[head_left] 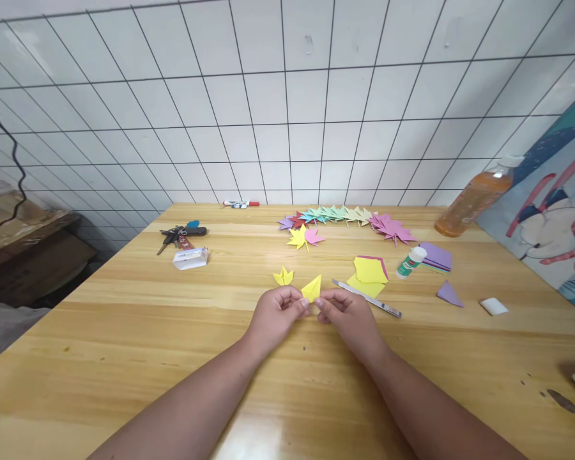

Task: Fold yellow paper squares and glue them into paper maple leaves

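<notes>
Between both hands is a small folded piece of yellow paper [311, 289], its pointed tip up and to the right. My left hand [280, 311] pinches its lower left side, thumb in front. My right hand [347, 314] pinches the lower right corner between thumb and fingers. Just beyond my left hand lies another folded yellow paper piece [283, 276] with several points. A utility knife [368, 298] lies slantwise beside my right hand, partly over yellow paper sheets [370, 271]. Farther back is a yellow and pink folded paper leaf [298, 237].
At the back stand several folded paper leaves [338, 214]. On the right are a glue stick [411, 262], purple paper squares [436, 255], a purple triangle [449, 294], a white eraser-like block [494, 306] and a bottle [476, 198]. Keys [182, 235], a small box [190, 257] and a marker [241, 204] lie left.
</notes>
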The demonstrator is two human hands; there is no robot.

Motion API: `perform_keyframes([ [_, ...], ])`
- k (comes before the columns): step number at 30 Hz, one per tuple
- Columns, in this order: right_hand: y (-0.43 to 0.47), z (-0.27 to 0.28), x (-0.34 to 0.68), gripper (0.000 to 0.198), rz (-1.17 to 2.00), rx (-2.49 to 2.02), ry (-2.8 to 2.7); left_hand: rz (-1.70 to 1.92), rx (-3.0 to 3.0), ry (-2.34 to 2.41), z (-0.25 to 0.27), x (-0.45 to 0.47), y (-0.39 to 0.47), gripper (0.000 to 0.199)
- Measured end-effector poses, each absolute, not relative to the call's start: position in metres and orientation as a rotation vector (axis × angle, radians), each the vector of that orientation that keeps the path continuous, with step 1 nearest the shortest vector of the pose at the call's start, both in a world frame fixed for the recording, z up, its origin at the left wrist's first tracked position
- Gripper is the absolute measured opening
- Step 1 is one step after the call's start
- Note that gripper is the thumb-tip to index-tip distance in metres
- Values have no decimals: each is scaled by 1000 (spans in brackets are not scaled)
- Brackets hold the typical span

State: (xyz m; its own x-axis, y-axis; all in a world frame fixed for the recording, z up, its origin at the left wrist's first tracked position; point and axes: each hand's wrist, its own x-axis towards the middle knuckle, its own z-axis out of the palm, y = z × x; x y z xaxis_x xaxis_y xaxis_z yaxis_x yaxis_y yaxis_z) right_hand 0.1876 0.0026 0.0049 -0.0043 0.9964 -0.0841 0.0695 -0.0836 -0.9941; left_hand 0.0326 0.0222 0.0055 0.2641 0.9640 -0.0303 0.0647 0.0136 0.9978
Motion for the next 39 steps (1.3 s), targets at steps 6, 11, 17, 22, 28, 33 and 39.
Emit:
perform_keyframes([
  [6,2,1,193,13,873,-1403,-1589,948,1542,1034,6,32,18,16],
  [11,1,-1,193,12,808,-1402,-1678,931,1540,1132,0,30,24,18],
  [17,-1,2,190,19,713,-1409,-1775,878,1613,1136,-1,32,21,17],
  [22,1,0,190,14,780,-1433,-1733,816,1842,1208,2,30,18,17],
  [28,3,-3,191,14,955,-1384,-1593,826,1918,1305,1,28,18,17],
  [33,6,-5,192,21,1012,-1354,-1574,853,1895,1310,-1,27,20,16],
  [39,6,-6,192,20,1017,-1336,-1608,894,1729,1229,-7,28,23,15],
])
